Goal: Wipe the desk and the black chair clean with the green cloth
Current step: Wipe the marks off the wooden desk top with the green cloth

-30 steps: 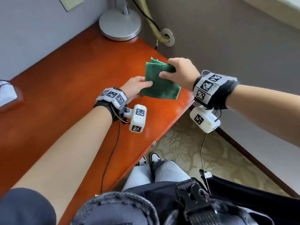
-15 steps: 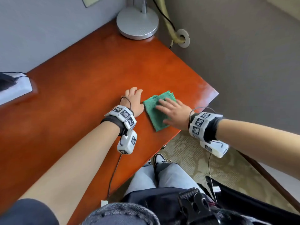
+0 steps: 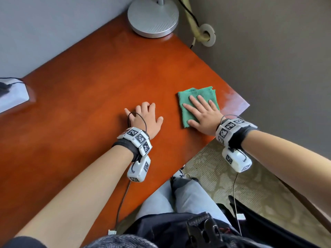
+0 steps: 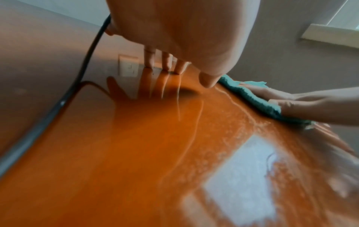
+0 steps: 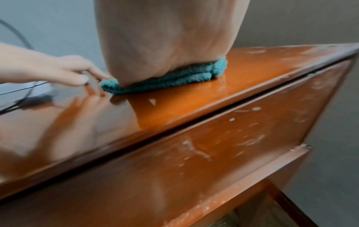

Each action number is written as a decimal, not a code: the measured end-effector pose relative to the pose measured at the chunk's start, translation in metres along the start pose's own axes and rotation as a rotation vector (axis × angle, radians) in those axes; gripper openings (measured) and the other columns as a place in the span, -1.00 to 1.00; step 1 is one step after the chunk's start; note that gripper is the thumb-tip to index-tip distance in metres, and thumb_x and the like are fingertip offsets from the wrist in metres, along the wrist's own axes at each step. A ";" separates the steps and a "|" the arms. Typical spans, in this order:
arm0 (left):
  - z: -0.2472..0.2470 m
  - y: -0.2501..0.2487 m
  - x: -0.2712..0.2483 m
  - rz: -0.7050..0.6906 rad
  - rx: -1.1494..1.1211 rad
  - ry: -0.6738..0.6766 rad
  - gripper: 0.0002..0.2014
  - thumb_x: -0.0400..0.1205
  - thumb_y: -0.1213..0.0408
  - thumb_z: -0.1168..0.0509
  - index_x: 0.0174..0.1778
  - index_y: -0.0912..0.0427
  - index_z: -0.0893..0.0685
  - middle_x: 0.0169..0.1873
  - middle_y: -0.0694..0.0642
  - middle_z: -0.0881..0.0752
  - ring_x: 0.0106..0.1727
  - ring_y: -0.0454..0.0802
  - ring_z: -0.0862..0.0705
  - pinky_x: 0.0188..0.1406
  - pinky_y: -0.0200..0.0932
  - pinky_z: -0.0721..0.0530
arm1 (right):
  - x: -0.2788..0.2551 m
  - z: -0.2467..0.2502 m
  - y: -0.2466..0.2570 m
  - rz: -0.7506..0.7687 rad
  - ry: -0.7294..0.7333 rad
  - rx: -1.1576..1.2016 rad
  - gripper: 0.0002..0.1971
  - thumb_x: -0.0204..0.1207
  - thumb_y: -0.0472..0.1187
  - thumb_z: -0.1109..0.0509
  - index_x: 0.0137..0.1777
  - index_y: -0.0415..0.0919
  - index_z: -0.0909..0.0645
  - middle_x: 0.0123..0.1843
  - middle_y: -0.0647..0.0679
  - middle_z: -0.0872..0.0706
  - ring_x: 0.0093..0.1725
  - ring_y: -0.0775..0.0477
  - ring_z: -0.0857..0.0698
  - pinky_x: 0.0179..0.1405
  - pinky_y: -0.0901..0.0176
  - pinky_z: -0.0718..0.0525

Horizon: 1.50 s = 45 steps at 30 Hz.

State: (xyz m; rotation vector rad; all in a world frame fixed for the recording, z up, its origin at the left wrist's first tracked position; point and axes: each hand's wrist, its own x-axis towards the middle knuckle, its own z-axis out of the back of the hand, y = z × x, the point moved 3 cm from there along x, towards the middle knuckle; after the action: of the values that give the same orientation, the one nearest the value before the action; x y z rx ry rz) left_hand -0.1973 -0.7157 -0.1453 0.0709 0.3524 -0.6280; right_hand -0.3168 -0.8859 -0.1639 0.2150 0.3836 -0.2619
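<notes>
The glossy orange-brown desk [image 3: 93, 90] fills the head view, its pale scuffed corner out at three o'clock; a round silver lamp base [image 3: 153, 18] stands at twelve o'clock by the wall; a white box with a dark cable [image 3: 10, 95] sits at nine o'clock. The folded green cloth [image 3: 188, 99] lies flat on the desk at two o'clock, near that corner; the right hand [image 3: 204, 115] presses it down, fingers straight and spread wide; the left hand [image 3: 145, 117] rests bare on the wood beside it, fingers loosely bent, holding nothing, apart from the cloth. Desk-wiping looks barely begun; next, I judge, a firm sweep toward nine o'clock; the chair waits.
</notes>
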 end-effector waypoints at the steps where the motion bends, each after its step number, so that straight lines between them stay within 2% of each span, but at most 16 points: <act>1: -0.001 0.001 -0.001 -0.007 0.013 0.000 -0.43 0.71 -0.08 -0.03 0.62 0.05 -0.17 0.50 0.07 -0.27 0.49 0.10 -0.26 0.50 0.48 0.04 | 0.002 0.004 -0.010 -0.046 -0.011 0.019 -0.37 0.66 0.18 -0.03 0.65 0.19 0.14 0.70 0.09 0.21 0.68 -0.05 0.21 0.61 -0.10 0.20; 8: -0.006 0.002 -0.002 -0.033 0.036 -0.006 -0.32 0.68 -0.17 -0.04 0.65 0.12 -0.11 0.54 0.11 -0.22 0.50 0.14 -0.23 0.47 0.35 -0.25 | -0.005 0.011 -0.082 -0.404 -0.058 0.185 -0.39 0.67 0.18 0.00 0.66 0.19 0.12 0.71 0.06 0.21 0.68 -0.08 0.21 0.61 -0.14 0.18; 11: -0.006 0.002 -0.003 -0.030 0.005 -0.013 -0.32 0.66 -0.17 -0.07 0.63 0.13 -0.16 0.57 0.12 -0.20 0.53 0.15 -0.19 0.48 0.39 -0.22 | -0.016 0.005 -0.088 -0.547 -0.101 0.256 -0.38 0.66 0.17 -0.02 0.66 0.17 0.10 0.71 0.01 0.16 0.68 -0.15 0.17 0.62 -0.16 0.16; 14: -0.006 0.001 -0.004 -0.040 -0.006 -0.033 -0.35 0.67 -0.15 -0.08 0.62 0.13 -0.21 0.61 0.10 -0.15 0.60 0.14 -0.09 0.48 0.47 -0.08 | -0.034 -0.003 -0.080 -0.568 -0.088 0.259 -0.38 0.67 0.12 -0.02 0.67 0.13 0.12 0.71 -0.01 0.21 0.67 -0.19 0.22 0.61 -0.19 0.13; 21: -0.005 0.000 -0.004 -0.093 0.037 -0.018 -0.30 0.67 -0.19 -0.03 0.64 0.17 -0.15 0.66 0.07 -0.12 0.66 0.11 -0.06 0.53 0.41 0.20 | -0.051 -0.014 -0.032 -0.282 0.039 0.129 -0.39 0.71 0.07 0.05 0.66 0.11 0.24 0.70 -0.03 0.29 0.66 -0.25 0.30 0.58 -0.27 0.16; 24: -0.005 0.001 -0.004 -0.113 0.070 -0.004 -0.27 0.67 -0.21 -0.03 0.65 0.18 -0.11 0.67 0.08 -0.10 0.66 0.13 -0.07 0.56 0.35 0.18 | -0.042 -0.014 -0.003 -0.137 0.061 0.039 -0.36 0.61 0.19 0.19 0.66 0.10 0.26 0.70 -0.04 0.28 0.66 -0.27 0.26 0.59 -0.27 0.15; 27: -0.002 0.001 -0.004 -0.128 0.089 0.009 -0.27 0.67 -0.19 -0.03 0.65 0.19 -0.10 0.67 0.10 -0.09 0.65 0.14 -0.08 0.58 0.30 0.14 | -0.038 -0.018 0.022 -0.034 0.083 -0.015 -0.38 0.65 0.16 0.12 0.66 0.11 0.23 0.70 -0.04 0.26 0.66 -0.27 0.24 0.60 -0.24 0.17; 29: 0.000 0.001 -0.004 -0.131 0.090 0.022 -0.28 0.68 -0.18 -0.04 0.65 0.20 -0.10 0.67 0.11 -0.09 0.65 0.15 -0.08 0.58 0.31 0.13 | -0.044 -0.020 0.033 0.070 0.081 -0.029 -0.39 0.64 0.14 0.08 0.67 0.08 0.08 0.71 -0.12 0.09 0.66 -0.35 0.09 0.58 -0.32 0.03; 31: 0.001 0.000 -0.004 -0.130 0.089 0.031 -0.28 0.68 -0.17 -0.03 0.65 0.20 -0.10 0.67 0.11 -0.09 0.65 0.15 -0.09 0.57 0.32 0.11 | -0.054 -0.021 0.040 0.179 0.132 -0.080 -0.36 0.54 0.14 0.02 0.63 0.02 -0.19 0.63 -0.19 -0.27 0.57 -0.44 -0.27 0.42 -0.42 -0.31; 32: 0.002 0.000 -0.004 -0.128 0.090 0.035 -0.28 0.68 -0.17 -0.03 0.65 0.20 -0.10 0.67 0.11 -0.09 0.65 0.15 -0.09 0.57 0.33 0.11 | -0.059 -0.024 0.041 0.249 0.118 -0.123 -0.36 0.52 0.13 -0.02 0.63 0.04 -0.18 0.62 -0.16 -0.30 0.55 -0.41 -0.31 0.40 -0.41 -0.36; 35: 0.004 0.000 -0.004 -0.127 0.101 0.051 -0.28 0.68 -0.18 -0.02 0.66 0.20 -0.09 0.67 0.10 -0.08 0.65 0.14 -0.08 0.56 0.36 0.11 | -0.083 -0.033 0.042 0.400 0.169 -0.150 -0.32 0.58 0.10 -0.10 0.65 0.16 0.10 0.67 -0.01 0.08 0.61 -0.23 0.12 0.55 -0.29 -0.03; 37: 0.005 0.000 -0.004 -0.126 0.098 0.057 -0.29 0.69 -0.17 -0.01 0.66 0.20 -0.09 0.67 0.10 -0.08 0.66 0.14 -0.07 0.56 0.37 0.11 | -0.091 -0.031 0.039 0.466 0.128 -0.132 -0.38 0.60 0.07 -0.09 0.65 0.17 -0.02 0.66 0.04 0.09 0.59 -0.17 0.16 0.55 -0.24 0.03; 39: 0.005 -0.001 -0.004 -0.116 0.096 0.074 -0.29 0.69 -0.17 -0.01 0.66 0.21 -0.08 0.67 0.10 -0.07 0.66 0.14 -0.06 0.56 0.36 0.11 | -0.091 -0.026 0.033 0.454 0.241 -0.031 -0.47 0.70 -0.03 -0.10 0.64 0.17 -0.09 0.63 0.18 0.20 0.61 -0.01 0.29 0.57 0.01 0.24; 41: 0.005 -0.003 -0.004 -0.100 0.086 0.089 -0.29 0.70 -0.15 -0.01 0.66 0.21 -0.05 0.67 0.12 -0.05 0.67 0.13 -0.03 0.57 0.35 0.11 | -0.086 -0.006 0.030 0.371 0.238 0.231 -0.61 0.69 -0.19 -0.16 0.50 -0.01 -0.46 0.64 0.12 -0.22 0.64 0.07 -0.08 0.56 0.25 0.04; 43: 0.006 -0.006 -0.007 -0.103 0.062 0.089 -0.32 0.71 -0.10 -0.04 0.66 0.19 -0.05 0.67 0.13 -0.03 0.67 0.12 -0.01 0.57 0.36 0.10 | -0.080 0.013 0.018 0.195 0.015 0.423 -0.73 0.66 -0.29 -0.20 0.21 -0.12 -0.69 0.28 -0.02 -0.69 0.32 0.01 -0.55 0.37 0.19 -0.41; 45: 0.007 -0.014 -0.014 -0.154 0.050 0.071 -0.38 0.71 -0.04 -0.07 0.64 0.15 -0.10 0.66 0.14 -0.03 0.66 0.11 0.01 0.54 0.39 0.15 | -0.074 0.022 0.003 -0.045 -0.159 0.437 -0.76 0.64 -0.27 -0.18 -0.02 -0.12 -0.71 -0.09 -0.04 -0.76 -0.02 -0.07 -0.65 -0.01 0.08 -0.62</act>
State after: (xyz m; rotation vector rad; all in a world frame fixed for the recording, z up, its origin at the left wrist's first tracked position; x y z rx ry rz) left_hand -0.2137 -0.7205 -0.1332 0.1151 0.4133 -0.7878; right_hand -0.3747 -0.8728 -0.1141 0.6115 0.1692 -0.4034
